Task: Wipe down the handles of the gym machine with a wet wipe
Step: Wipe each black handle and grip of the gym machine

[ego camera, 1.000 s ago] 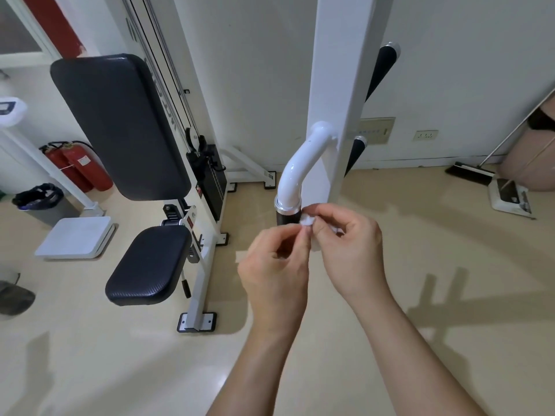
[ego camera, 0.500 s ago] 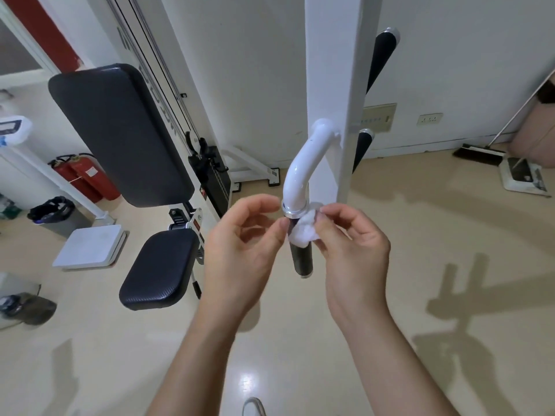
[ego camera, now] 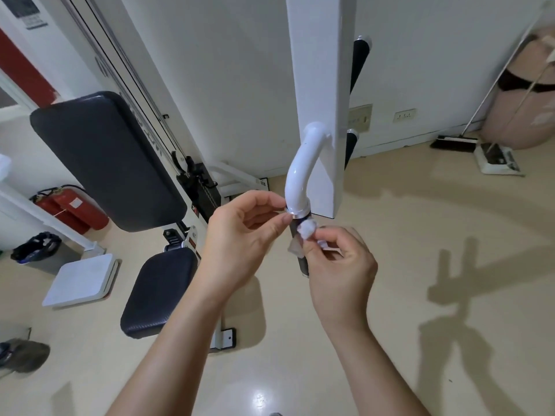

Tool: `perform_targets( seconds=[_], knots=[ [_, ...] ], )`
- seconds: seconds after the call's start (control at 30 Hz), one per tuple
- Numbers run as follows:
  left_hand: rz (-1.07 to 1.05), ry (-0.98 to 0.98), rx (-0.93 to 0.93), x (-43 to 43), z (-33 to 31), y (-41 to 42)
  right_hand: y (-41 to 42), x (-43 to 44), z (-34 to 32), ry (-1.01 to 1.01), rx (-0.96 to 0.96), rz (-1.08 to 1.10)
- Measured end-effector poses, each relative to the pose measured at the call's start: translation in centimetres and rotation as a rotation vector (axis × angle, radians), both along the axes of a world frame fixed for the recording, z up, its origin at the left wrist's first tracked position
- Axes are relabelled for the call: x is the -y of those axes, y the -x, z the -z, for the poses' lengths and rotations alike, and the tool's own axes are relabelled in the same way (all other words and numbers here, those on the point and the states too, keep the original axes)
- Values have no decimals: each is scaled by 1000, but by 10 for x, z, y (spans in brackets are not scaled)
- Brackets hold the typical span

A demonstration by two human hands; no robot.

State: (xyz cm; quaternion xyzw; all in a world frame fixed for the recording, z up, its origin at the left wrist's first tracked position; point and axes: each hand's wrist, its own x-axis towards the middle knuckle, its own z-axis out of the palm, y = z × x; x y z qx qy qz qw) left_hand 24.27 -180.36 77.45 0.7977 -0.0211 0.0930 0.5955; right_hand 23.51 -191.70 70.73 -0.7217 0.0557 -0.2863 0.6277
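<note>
**Inspector:** Head view. How do the hands stand?

**Assessor:** The right hand (ego camera: 339,265) pinches a bunched white wet wipe (ego camera: 307,230) between thumb and fingertips. The left hand (ego camera: 240,235) holds nothing visible. Its fingers are loosely bent, with thumb and forefinger tips just beside the chrome collar (ego camera: 297,212). I cannot tell whether they touch it.

**Inspector:** Where is the wipe?

**Assessor:** It is against the top of the handle (ego camera: 301,265), on the black grip directly under the collar. The handle hangs down from a curved white tube (ego camera: 300,172) fixed to the white upright post (ego camera: 318,100).

**Inspector:** Other handles?

**Assessor:** Two black-gripped ones show behind the post, an upper handle (ego camera: 359,61) and a lower handle (ego camera: 350,145). Both are well apart from the hands.

**Inspector:** Surroundings?

**Assessor:** A black backrest pad (ego camera: 102,157) and seat pad (ego camera: 159,289) are to the left. Red fire extinguishers (ego camera: 75,208) stand by the left wall. A broom (ego camera: 453,143) and dustpan (ego camera: 498,159) rest on the floor (ego camera: 390,235) at far right.
</note>
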Motion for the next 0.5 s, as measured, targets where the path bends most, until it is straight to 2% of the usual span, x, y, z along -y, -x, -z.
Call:
perform_targets(
  seconds=[0.07, 0.2, 0.3, 0.5],
  knots=[
    [27, 0, -1, -6, 0, -3, 3, -7, 3, 24, 8, 56],
    [108, -26, 11, -15, 1, -9, 1, -20, -12, 148, 160, 139],
    [155, -27, 42, -20, 4, -12, 4, -30, -2, 242, 112, 224],
    [273, -33, 123, -24, 14, -10, 0, -42, -3, 186, 198, 333]
  ],
)
